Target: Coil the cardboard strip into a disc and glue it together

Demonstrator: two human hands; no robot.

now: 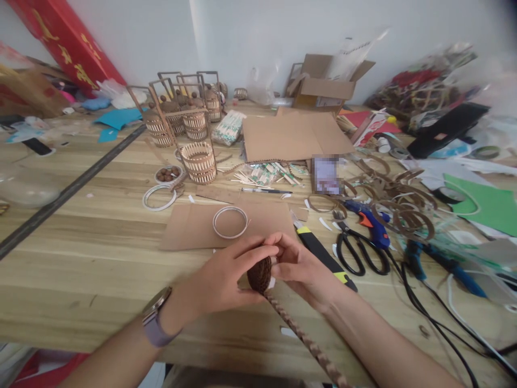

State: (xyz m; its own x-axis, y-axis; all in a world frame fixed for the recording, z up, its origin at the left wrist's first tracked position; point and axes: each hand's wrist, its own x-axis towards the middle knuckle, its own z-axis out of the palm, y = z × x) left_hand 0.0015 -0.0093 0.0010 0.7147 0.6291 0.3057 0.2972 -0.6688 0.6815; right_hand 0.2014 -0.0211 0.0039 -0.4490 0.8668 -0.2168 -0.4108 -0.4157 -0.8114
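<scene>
Between my two hands is a dark brown coil of braided cord [259, 275], held above the front part of the table. My left hand [226, 275] curves around its left side, with a watch on that wrist. The fingers of my right hand [297, 267] pinch at the coil's right edge; a bit of white shows there, too small to name. From the coil a braided tail [301, 334] runs down to the right, under my right forearm and out of the picture. Just beyond my hands, a roll of white tape [230, 222] lies on a cardboard sheet [186, 226].
To the right lie a utility knife [323, 256], black-handled scissors [359, 253], a blue glue gun [369, 223] with cables, and brown strip rings [412, 215]. At the back stand small slatted baskets [197, 161], a bowl of brown balls [168, 175], and a cardboard box [323, 89].
</scene>
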